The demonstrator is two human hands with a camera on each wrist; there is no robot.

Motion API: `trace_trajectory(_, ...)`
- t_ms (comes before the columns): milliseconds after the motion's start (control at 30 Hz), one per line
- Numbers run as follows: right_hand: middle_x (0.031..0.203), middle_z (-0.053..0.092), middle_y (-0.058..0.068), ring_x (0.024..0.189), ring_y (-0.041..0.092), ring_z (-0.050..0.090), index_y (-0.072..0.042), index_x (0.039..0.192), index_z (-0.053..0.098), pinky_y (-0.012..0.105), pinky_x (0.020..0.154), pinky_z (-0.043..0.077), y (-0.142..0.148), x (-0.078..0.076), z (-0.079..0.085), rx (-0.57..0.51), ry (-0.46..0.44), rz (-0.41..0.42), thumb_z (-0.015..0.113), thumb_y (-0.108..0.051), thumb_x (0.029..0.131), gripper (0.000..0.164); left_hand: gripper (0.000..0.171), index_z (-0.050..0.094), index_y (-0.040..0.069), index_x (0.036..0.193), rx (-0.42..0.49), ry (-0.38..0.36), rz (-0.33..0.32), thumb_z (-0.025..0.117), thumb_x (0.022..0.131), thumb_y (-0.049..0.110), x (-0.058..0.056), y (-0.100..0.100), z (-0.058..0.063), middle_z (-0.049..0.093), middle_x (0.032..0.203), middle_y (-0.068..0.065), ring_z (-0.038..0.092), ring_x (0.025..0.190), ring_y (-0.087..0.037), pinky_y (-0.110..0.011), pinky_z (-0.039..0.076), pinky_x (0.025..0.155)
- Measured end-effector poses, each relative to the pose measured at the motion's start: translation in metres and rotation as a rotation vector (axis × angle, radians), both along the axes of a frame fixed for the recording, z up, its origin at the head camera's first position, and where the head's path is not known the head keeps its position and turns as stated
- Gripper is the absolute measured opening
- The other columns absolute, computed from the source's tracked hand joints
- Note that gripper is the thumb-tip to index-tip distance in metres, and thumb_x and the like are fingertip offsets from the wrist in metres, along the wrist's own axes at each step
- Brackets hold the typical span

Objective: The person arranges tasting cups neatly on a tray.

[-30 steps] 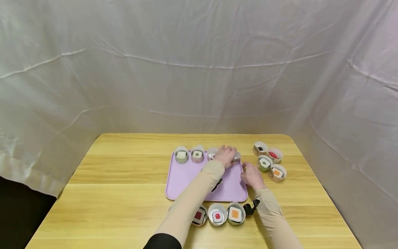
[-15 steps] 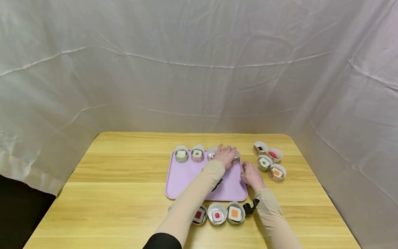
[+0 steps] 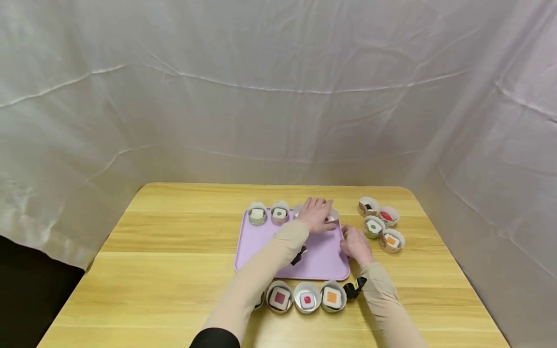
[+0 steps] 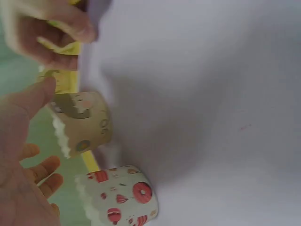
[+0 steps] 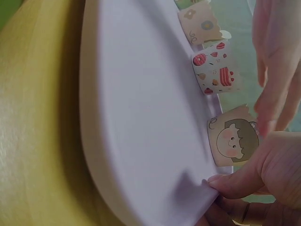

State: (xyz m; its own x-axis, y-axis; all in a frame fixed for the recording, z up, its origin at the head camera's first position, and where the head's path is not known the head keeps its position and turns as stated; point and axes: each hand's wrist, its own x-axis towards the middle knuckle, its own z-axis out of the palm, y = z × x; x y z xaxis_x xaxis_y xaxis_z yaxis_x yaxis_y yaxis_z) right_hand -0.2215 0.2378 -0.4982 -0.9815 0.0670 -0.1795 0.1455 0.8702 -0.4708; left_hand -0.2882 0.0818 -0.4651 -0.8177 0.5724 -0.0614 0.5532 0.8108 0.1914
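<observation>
My left hand (image 3: pixel 316 216) reaches over the back right of a lilac tray (image 3: pixel 324 258), its fingers spread above two paper baking cups. One is a tan cup with a cartoon face (image 5: pixel 233 136), at the tray's right end; beside it stands a white cup with red cake prints (image 5: pixel 214 68). In the left wrist view, my left thumb lies close by the tan cup (image 4: pixel 84 120). My right hand (image 3: pixel 357 245) pinches the tray's right edge, thumb on top and fingers below. Two more cups, a green one (image 3: pixel 257 215) and a tan one (image 3: pixel 280 213), continue the back row.
Several cups with sushi-like pieces line the table in front of the tray, among them one with an orange centre (image 3: pixel 333 297) and one with a red centre (image 3: pixel 307 298). A cluster of cups, including a green one (image 3: pixel 373 227), stands right of the tray.
My left hand has loosened from around the right-end cup, and its fingers are now spread wider. The left forearm has shifted slightly left. My right hand stays at the tray's edge.
</observation>
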Motion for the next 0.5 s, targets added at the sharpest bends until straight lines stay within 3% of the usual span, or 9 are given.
trace_trajectory(267,0.116,0.066,0.031,0.090,0.036,0.064,0.007,0.129,0.057,0.047,0.078,0.054,0.002,-0.001,0.000,0.016,-0.004,0.000,0.054,-0.003,0.081,0.049,0.078,0.027,0.013,0.159,0.171,-0.107,-0.011,0.055,0.098,0.053,0.008,-0.020,0.015,0.039,0.159,-0.011,0.031,0.150,-0.027,-0.041,0.014,0.129)
trace_trajectory(500,0.114,0.067,0.029,0.090,0.035,0.065,0.006,0.129,0.057,0.047,0.078,0.054,0.001,-0.001,-0.002,0.015,-0.004,-0.007,0.052,-0.003,0.081,0.049,0.075,0.028,0.011,0.158,0.275,-0.200,-0.001,0.049,0.100,0.054,0.021,-0.053,0.029,0.036,0.158,-0.017,0.029,0.150,-0.032,-0.047,0.021,0.127)
